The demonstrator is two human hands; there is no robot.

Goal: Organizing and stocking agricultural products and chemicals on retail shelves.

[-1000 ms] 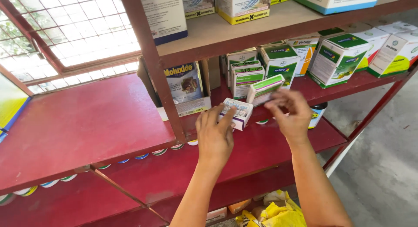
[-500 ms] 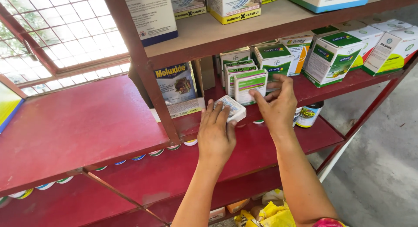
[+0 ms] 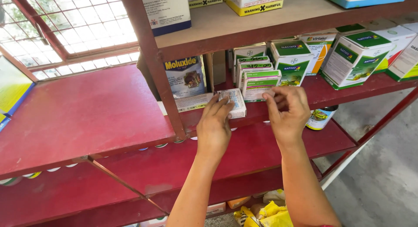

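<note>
A small white rectangular cardboard box point(image 3: 233, 103) with fine print stood upright on the red metal shelf. At its 3 o'clock, touching or nearly so, stood a green-and-white cardboard carton point(image 3: 260, 84), the front one of a row running back toward 12 o'clock.

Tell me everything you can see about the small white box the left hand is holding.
The small white box is a flat, rectangular carton, apparently cardboard, covered in fine print with a little red marking. It is closed and undamaged as far as can be seen. It stands tilted on the red metal shelf, in front of a row of green-and-white cartons. The left hand grips its left edge with the fingers; the right hand is close but not touching it.
</note>
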